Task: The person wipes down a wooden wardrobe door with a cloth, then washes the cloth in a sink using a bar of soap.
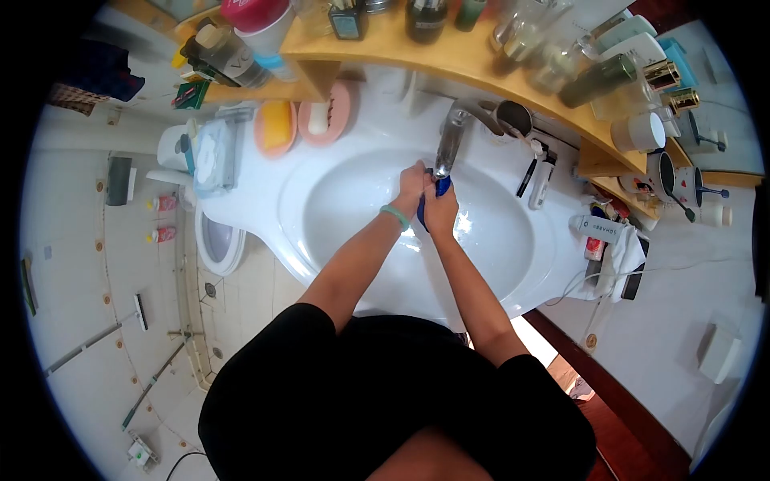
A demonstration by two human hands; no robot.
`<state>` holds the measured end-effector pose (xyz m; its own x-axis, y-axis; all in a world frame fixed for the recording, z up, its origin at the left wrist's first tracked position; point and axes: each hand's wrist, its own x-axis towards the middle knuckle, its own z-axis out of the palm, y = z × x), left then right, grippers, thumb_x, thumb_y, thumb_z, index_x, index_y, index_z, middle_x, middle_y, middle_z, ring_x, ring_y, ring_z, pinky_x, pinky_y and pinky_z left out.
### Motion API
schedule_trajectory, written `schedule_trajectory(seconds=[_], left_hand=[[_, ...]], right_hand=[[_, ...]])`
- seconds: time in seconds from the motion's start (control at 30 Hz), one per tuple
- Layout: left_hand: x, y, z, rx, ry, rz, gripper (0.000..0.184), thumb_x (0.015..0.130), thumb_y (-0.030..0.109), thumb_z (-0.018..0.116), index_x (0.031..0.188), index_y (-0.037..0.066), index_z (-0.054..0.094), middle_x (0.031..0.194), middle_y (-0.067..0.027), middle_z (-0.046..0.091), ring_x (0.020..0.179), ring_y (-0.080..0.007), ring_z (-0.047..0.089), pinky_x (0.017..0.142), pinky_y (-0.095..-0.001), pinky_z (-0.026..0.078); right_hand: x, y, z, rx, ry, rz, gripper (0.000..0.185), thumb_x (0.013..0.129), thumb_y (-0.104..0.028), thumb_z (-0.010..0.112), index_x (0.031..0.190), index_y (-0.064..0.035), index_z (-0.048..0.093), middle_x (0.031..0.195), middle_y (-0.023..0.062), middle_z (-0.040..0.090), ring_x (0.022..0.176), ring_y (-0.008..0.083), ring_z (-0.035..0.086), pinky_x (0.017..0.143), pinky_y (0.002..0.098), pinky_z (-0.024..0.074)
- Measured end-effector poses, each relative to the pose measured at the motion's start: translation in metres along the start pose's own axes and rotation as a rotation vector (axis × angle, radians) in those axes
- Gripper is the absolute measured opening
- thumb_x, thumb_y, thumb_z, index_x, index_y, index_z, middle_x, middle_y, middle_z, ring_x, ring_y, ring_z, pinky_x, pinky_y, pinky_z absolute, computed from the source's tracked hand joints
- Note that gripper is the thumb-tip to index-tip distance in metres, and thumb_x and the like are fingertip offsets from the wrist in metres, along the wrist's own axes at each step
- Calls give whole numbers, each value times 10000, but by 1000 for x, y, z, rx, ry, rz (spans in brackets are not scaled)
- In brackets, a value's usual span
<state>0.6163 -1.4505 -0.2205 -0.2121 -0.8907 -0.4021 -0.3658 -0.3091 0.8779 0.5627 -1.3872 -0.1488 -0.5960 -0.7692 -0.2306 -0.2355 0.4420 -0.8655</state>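
Both hands meet over the white washbasin (345, 216), right beneath the chrome faucet (451, 144). A small dark blue item (442, 187) shows between them; its kind is mostly hidden by the fingers. My left hand (410, 189), with a green band (395, 215) at the wrist, is closed against its left side. Closed around its lower part is my right hand (441, 212). A pale, straight strip (439, 276) runs from below the hands toward the basin's front edge; I cannot tell whether it is joined to the blue item.
Two pink soap dishes (335, 132) and a wipes pack (215, 160) lie left of the faucet. A wooden shelf (385, 54) full of bottles overhangs the back. At the right stand a dark cup (513, 120), a white tube (542, 183) and a cord. A toilet (220, 240) is at lower left.
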Motion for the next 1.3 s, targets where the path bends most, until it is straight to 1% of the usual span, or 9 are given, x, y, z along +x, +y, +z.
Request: schedule_trajectory(seconds=[0.07, 0.2, 0.53, 0.6, 0.73, 0.8, 0.87, 1.03, 1.3], left_hand=[[-11, 30, -4, -662, -54, -384, 240, 919, 183, 465, 886, -7, 608, 738, -66, 594, 668, -155, 572, 585, -346, 475], [-19, 37, -1, -519, -139, -314, 240, 915, 110, 480, 1092, -26, 566, 910, -88, 628, 778, -162, 617, 642, -302, 503], [-35, 15, -65, -951, -158, -120, 536, 715, -153, 600, 1201, 24, 464, 1066, -150, 565, 967, -245, 587, 794, -302, 509], [-35, 5, -61, -1062, -255, -194, 638, 675, -191, 553, 1255, 54, 445, 1074, -160, 558, 937, -246, 584, 792, -295, 502], [-37, 3, -49, -1102, -341, -221, 689, 661, -174, 435, 1310, 53, 398, 1094, -155, 553, 953, -246, 588, 867, -345, 495], [-38, 6, -47, -1121, -346, -236, 699, 650, -165, 410, 1315, 48, 392, 1097, -158, 551, 958, -250, 587, 871, -348, 496], [-35, 5, -49, -1134, -348, -247, 710, 638, -156, 385, 1319, 43, 385, 1099, -162, 548, 963, -254, 587, 874, -350, 496], [-27, -7, -60, -1153, -52, -342, 618, 653, -115, 387, 1261, -12, 426, 1105, -165, 564, 991, -270, 586, 892, -353, 488], [-37, -73, -32, -947, -233, -214, 306, 834, 137, 623, 1088, -22, 562, 1054, -100, 620, 990, -198, 589, 904, -312, 461]], right_hand=[[12, 9, -3, -117, 15, 14, 475, 834, -443, 581, 1050, -22, 618, 935, 245, 640, 903, 401, 608, 783, 437, 465], [60, 42, -16, -190, -100, 146, 655, 837, -582, 520, 933, 54, 647, 897, 278, 636, 892, 400, 612, 785, 426, 464], [36, 90, -62, 537, -241, 471, 612, 741, -135, 745, 1229, 49, 425, 1023, 196, 624, 921, 289, 626, 787, 357, 507], [20, 62, -68, -322, -297, 232, 653, 709, -64, 706, 1279, -8, 393, 1119, 258, 556, 1009, 365, 577, 860, 409, 481], [23, 78, -46, -424, -252, -500, 627, 706, -74, 629, 1290, -58, 404, 1271, 258, 434, 1159, 377, 456, 1012, 390, 351], [29, 74, -32, -248, -292, -512, 568, 725, -63, 603, 1267, -44, 432, 1244, 183, 477, 1129, 313, 486, 996, 342, 356], [32, 65, -25, 445, -601, 91, 543, 737, -57, 601, 1257, -35, 447, 1166, 119, 520, 1074, 222, 502, 949, 304, 377], [46, 42, -36, 407, -735, 289, 420, 923, -308, 543, 1226, -19, 507, 1114, 48, 566, 1021, 128, 512, 915, 260, 374], [38, 24, -30, 819, -537, 470, 325, 939, -197, 499, 1217, -32, 461, 1037, 58, 581, 969, 165, 565, 854, 309, 462]])
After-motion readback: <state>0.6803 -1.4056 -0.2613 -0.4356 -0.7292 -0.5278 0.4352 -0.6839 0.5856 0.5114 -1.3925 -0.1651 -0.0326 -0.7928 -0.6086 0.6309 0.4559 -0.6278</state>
